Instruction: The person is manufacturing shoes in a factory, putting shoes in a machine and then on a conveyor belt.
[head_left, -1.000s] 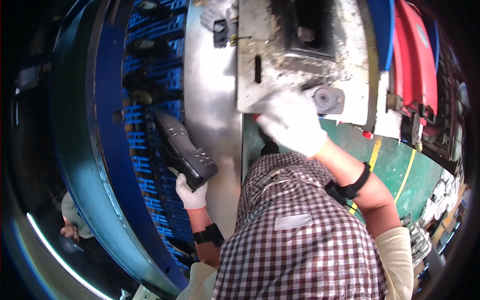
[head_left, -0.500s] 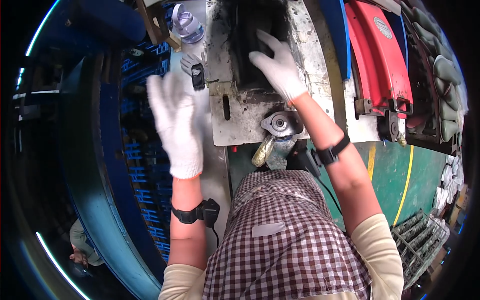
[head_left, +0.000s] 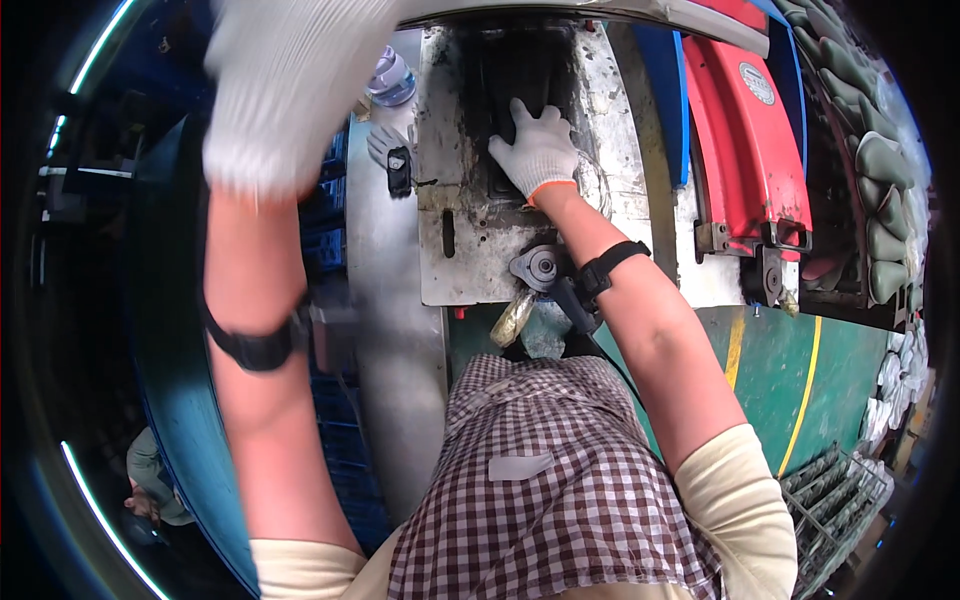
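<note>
My left hand (head_left: 290,95), in a white knit glove, is raised high at the upper left, close to the camera. Its fingers run past the top edge and are partly smeared, so their grip is hidden. Beside it a pale metal bar (head_left: 690,22) crosses the top of the picture; whether the hand touches it I cannot tell. My right hand (head_left: 540,150), gloved the same way, lies with spread fingers over the dark, stained recess (head_left: 500,75) of a metal plate (head_left: 440,275). Nothing shows in it. A round metal knob-like fitting (head_left: 540,266) sits below that wrist.
Left of the plate are a lilac bottle (head_left: 392,82), a grey glove (head_left: 385,145) and a small black device (head_left: 399,172). A red machine cover (head_left: 735,140) stands at the right, beside stacked grey-green curved pieces (head_left: 885,205). A wire rack (head_left: 830,510) is at lower right.
My left hand has swung up toward the camera and the top edge. The pale bar has come into view at the top. My right hand has shifted slightly down, fingers still spread.
</note>
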